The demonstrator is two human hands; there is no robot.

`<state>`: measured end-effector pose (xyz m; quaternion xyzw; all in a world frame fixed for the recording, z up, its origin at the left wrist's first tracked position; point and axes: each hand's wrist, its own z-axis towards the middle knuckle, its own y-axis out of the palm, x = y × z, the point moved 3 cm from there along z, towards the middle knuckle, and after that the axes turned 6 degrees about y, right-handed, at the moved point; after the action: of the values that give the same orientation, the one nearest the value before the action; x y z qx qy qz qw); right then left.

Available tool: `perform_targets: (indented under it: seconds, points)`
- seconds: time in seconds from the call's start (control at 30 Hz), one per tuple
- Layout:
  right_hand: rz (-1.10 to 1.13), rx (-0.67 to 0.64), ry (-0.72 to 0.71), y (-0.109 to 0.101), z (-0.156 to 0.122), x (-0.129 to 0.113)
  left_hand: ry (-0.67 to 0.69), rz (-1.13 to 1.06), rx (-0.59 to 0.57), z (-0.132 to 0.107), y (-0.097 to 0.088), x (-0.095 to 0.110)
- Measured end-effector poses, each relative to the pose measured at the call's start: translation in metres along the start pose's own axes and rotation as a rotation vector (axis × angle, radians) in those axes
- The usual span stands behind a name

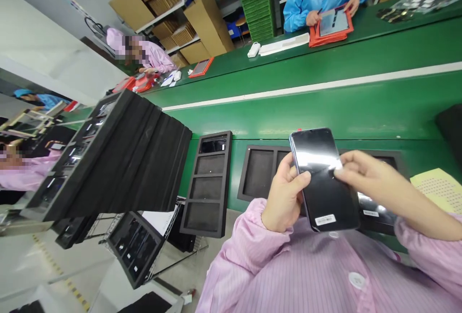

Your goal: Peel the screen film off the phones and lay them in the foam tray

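A smartphone [321, 188] with a dark, shiny screen is tilted in front of my chest. A small white barcode label [325, 219] sits near its lower end. My left hand [283, 195] wraps round the phone's left edge, its thumb over the screen. From the other side my right hand [368, 176] grips the right edge, with curled fingers and the thumb on the glass. Behind the phone lies a black foam tray [246, 178], partly covered. Another screen with a white label [370, 213] shows below my right forearm.
To the left, a black compartment tray [224, 188] holds one phone in its far slot. A tall stack of black trays [133, 159] leans beside it. Yellow printed paper [438, 190] lies at right. Across the green bench [361, 53], a co-worker in blue [301, 0] handles a tablet.
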<state>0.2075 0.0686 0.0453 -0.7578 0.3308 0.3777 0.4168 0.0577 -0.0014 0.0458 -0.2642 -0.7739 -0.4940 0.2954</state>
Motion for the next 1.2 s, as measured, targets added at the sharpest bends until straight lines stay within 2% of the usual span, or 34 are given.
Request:
perform_targets:
  seconds: [0.07, 0.13, 0.23, 0.37, 0.4, 0.47, 0.53, 0.63, 0.7, 0.83, 0.93, 1.03, 1.1, 1.13, 1.2]
  points:
    - [-0.003, -0.204, 0.104, 0.013, 0.003, 0.004, 0.016, -0.011, 0.051, 0.001, -0.012, -0.003]
    - [0.064, -0.297, 0.154, 0.026, 0.006, 0.007, 0.029, -0.035, 0.107, 0.003, -0.027, -0.008]
    - [0.152, -0.284, 0.183, 0.039, 0.016, 0.015, 0.080, -0.065, 0.285, 0.004, -0.060, -0.010]
    - [0.122, -0.178, 0.179, 0.051, 0.039, 0.033, 0.221, -0.077, 0.607, -0.009, -0.113, 0.007]
    - [0.098, -0.179, 0.181, 0.056, 0.044, 0.038, 0.241, -0.067, 0.640, -0.014, -0.123, 0.013]
    - [0.032, -0.194, 0.188, 0.071, 0.052, 0.047, 0.256, -0.028, 0.635, -0.022, -0.132, 0.023]
    - [-0.063, -0.204, 0.182, 0.086, 0.058, 0.052, 0.254, 0.018, 0.571, -0.026, -0.129, 0.027]
    - [-0.201, -0.172, 0.116, 0.094, 0.063, 0.045, 0.224, 0.077, 0.405, -0.028, -0.106, 0.024]
    - [-0.230, -0.137, 0.041, 0.084, 0.064, 0.031, 0.179, 0.106, 0.273, -0.027, -0.086, 0.017]
    - [-0.121, -0.080, -0.122, 0.042, 0.051, -0.008, 0.047, 0.181, 0.058, -0.030, -0.053, 0.007]
    - [-0.051, -0.028, -0.439, 0.017, 0.031, -0.036, -0.037, 0.323, -0.108, -0.033, -0.035, 0.005]
    - [-0.139, 0.217, -0.852, 0.000, 0.004, -0.055, -0.039, 0.434, -0.253, -0.034, -0.022, 0.007]
    - [-0.216, 0.349, -1.037, -0.010, -0.014, -0.060, -0.003, 0.451, -0.286, -0.033, -0.016, 0.010]
    - [-0.228, 0.331, -1.102, -0.014, -0.023, -0.062, 0.030, 0.462, -0.283, -0.033, -0.014, 0.012]
    - [-0.218, 0.162, -1.158, -0.023, -0.038, -0.062, 0.108, 0.531, -0.253, -0.033, -0.011, 0.017]
